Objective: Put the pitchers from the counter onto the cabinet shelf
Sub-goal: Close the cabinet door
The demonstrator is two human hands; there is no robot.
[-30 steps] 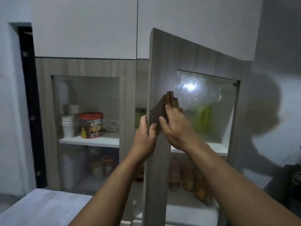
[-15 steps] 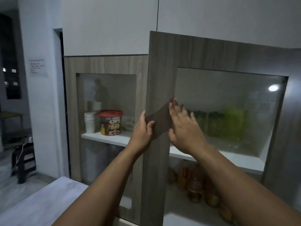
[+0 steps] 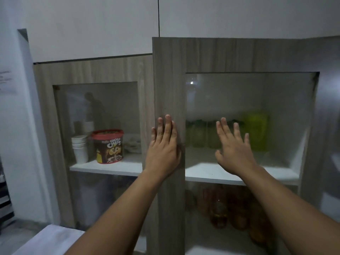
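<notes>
Both hands are up at the cabinet. The left hand [image 3: 164, 148] lies flat on the wooden frame of the right cabinet door [image 3: 170, 85], palm against the wood, fingers [image 3: 167, 126] straight, close together and pointing up, holding nothing. The right hand [image 3: 233, 150] is in front of the door's glass pane [image 3: 248, 100] with its fingers [image 3: 223, 127] spread wide and empty; whether the palm actually touches the glass cannot be told from this angle.

Behind that pane, on the white cabinet shelf [image 3: 276, 174], a row of green pitchers [image 3: 197, 134] stands toward the back (blurred by the glass, so a count is hard to give), and just beside them to the right is a brighter yellow-green container [image 3: 256, 130]. Under the shelf, dim brownish jars [image 3: 237, 212] crowd the lower compartment.

The left cabinet door [image 3: 47, 115] also has a glass panel. Through it: a stack of white paper cups [image 3: 80, 149] and, just beside it on the right, a red-lidded Choco Chips tub [image 3: 108, 146], both on the white shelf. A faint reflection of a person shows in that glass.

At the bottom left corner, a pale tabletop [image 3: 49, 240] edges into view. Plain white upper cabinets [image 3: 92, 24] run above the wooden doors.
</notes>
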